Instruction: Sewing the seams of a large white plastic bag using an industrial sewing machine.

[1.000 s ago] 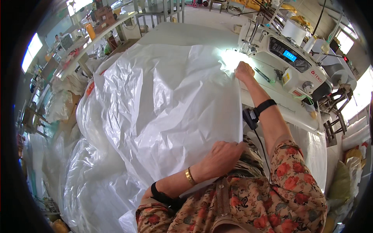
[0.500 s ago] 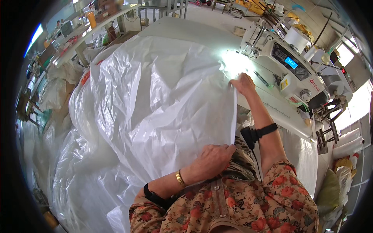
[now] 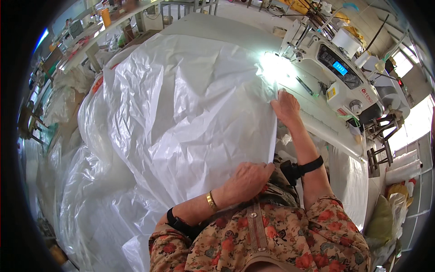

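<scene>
A large, wrinkled white plastic sheet [image 3: 199, 104] spreads over the sewing table and drapes down to the left. Along its right side runs a straight folded edge. My left hand [image 3: 248, 180], with a gold bracelet at the wrist, is closed on that edge close to my body. Farther up the same edge, just short of the bright lamp glow, my right hand [image 3: 287, 108] pinches the sheet. Beyond it stands a white sewing machine [image 3: 337, 68] with a lit blue display. Glare hides the needle area.
Tweezers [image 3: 304, 85] lie on the table [image 3: 217, 31] to the right of the glow. A white thread cone [image 3: 346, 41] stands behind the machine head. More clear plastic [image 3: 97, 190] heaps at the left. Stuffed sacks [image 3: 380, 220] sit at the lower right.
My right hand has come down along the edge, away from the lamp glow and toward me. The left hand stays on the near edge, shifted slightly upward in view.
</scene>
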The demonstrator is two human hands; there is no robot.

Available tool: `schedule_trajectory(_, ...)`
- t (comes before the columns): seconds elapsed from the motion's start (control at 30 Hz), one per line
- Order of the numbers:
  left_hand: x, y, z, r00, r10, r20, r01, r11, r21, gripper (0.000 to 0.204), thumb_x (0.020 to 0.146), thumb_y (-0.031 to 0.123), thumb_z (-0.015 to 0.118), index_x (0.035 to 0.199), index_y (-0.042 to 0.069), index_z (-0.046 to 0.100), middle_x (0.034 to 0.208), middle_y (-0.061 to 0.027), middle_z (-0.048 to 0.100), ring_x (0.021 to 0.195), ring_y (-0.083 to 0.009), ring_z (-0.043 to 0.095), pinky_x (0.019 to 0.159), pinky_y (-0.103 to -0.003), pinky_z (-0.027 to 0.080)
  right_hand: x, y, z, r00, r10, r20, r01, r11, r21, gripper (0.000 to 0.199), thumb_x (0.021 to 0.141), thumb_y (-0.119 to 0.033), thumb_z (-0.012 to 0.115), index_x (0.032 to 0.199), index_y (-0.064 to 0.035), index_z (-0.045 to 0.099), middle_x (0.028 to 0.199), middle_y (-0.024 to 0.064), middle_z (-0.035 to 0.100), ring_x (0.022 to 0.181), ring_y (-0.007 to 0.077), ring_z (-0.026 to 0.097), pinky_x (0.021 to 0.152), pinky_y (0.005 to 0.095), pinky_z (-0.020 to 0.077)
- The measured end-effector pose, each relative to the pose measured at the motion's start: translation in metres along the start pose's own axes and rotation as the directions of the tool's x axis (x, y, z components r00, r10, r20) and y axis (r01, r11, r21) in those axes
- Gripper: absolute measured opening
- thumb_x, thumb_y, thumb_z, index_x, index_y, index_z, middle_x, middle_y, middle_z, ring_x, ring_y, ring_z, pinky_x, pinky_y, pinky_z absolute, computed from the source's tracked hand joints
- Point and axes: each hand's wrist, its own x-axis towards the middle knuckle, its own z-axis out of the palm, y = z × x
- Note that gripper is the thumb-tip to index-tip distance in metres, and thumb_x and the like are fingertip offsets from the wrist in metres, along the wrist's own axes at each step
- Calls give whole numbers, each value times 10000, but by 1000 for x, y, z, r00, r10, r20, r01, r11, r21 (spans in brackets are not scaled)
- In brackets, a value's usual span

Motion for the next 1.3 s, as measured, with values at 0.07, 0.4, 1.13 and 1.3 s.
schedule_trajectory(0.07,1,0,-1,1000,13,-4,-13,1000,-2,85,816,66,545,860,2,508,742,-151,595,717,-372,628,618,-451,482,3,-2,5,998,-28,-59,26,998,-49,259,786,-146,537,954,46,584,872,254,669,875,404,665,799,472,514)
schedule_trajectory(0.4,-1,0,-7,994,61,-88,-63,998,-22,65,821,46,526,857,-3,505,734,-153,592,705,-371,621,611,-453,471,52,-14,5,999,12,-40,-25,940,-341,228,748,-58,606,968,-13,643,889,155,700,882,310,694,741,338,543)
schedule_trajectory(1.13,-4,-4,-5,996,3,-93,-8,999,-49,54,833,47,516,841,-6,503,724,-164,604,670,-373,613,592,-462,457,80,1,14,982,160,-99,-178,963,-205,277,891,-232,586,1071,-25,623,1048,150,694,987,293,674,808,384,535)
schedule_trajectory(1.3,4,1,-2,998,34,-59,-37,998,-51,63,838,55,518,854,-5,507,747,-167,609,687,-376,619,610,-465,467,117,61,26,947,318,-31,-301,919,256,537,791,-510,696,952,2,688,1063,202,683,999,319,665,835,414,519)
